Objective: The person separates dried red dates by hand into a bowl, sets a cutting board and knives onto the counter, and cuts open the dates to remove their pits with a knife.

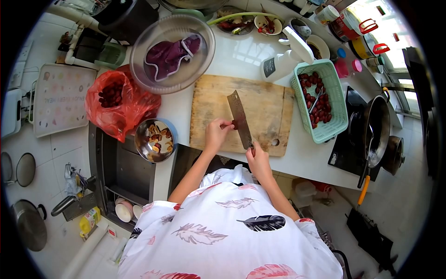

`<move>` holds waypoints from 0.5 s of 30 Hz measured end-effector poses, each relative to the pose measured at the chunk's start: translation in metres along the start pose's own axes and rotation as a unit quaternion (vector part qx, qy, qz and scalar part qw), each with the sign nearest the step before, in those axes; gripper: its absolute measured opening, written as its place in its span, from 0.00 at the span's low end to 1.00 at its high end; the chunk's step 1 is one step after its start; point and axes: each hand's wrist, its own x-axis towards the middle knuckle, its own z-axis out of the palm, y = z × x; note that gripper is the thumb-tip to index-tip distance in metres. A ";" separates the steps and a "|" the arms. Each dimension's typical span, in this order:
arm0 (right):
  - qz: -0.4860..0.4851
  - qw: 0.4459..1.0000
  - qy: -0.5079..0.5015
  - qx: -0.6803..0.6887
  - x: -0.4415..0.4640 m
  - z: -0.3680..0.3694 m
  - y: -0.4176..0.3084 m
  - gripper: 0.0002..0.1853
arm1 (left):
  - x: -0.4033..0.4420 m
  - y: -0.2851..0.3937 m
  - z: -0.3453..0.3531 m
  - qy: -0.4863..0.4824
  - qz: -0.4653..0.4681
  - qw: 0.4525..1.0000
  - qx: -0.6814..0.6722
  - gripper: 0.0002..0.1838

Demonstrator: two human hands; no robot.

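My right hand grips the handle of a cleaver, whose blade points away from me over the wooden cutting board. Against the left side of the blade, my left hand pinches a small dark red fruit, which looks like a red date. The fingers partly cover it. To the left of the board stands a steel bowl with brown and pale pieces inside. At the right, a pale green plastic basket contains many red dates and a small metal tool.
Behind the bowl lies a red plastic bag with dark dates. A clear basin holds a purple cloth. A white spray bottle stands behind the board. Further right are a wok and a black stove.
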 end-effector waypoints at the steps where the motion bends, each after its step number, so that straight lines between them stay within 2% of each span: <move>1: 0.002 1.000 -0.007 -0.004 0.002 0.000 -0.001 0.09 | 0.001 -0.004 0.001 -0.001 0.012 1.000 -0.006 0.06; 15: -0.035 0.999 0.020 0.013 0.012 0.016 0.003 0.10 | 0.004 -0.009 0.002 0.014 0.038 0.999 -0.019 0.07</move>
